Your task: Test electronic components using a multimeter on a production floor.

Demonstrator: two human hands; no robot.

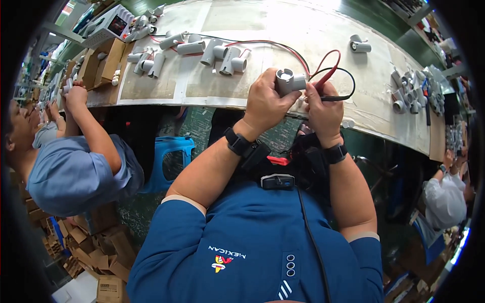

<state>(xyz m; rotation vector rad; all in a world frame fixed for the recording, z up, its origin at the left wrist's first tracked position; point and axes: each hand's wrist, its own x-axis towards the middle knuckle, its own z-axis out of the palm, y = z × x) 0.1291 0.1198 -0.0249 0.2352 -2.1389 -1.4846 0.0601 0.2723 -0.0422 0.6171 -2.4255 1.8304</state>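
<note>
Above the table's near edge, my left hand (266,103) is closed around a grey T-shaped plastic housing (293,82), whose round open end faces up. Close beside it, my right hand (325,112) is closed on a red test probe (327,77) and a black test probe (337,98). The probes' tips are hidden by my fingers, so contact with the housing cannot be told. From the probes, the red and black leads (283,46) loop up and run left across the table.
Several grey housings (191,47) lie along the table (293,20) to the left. One housing (360,45) sits alone at the back right; a pile (411,91) lies farther right. A cardboard box (103,63), a co-worker (86,171) and a blue stool (169,151) are left; another person (444,197) is right.
</note>
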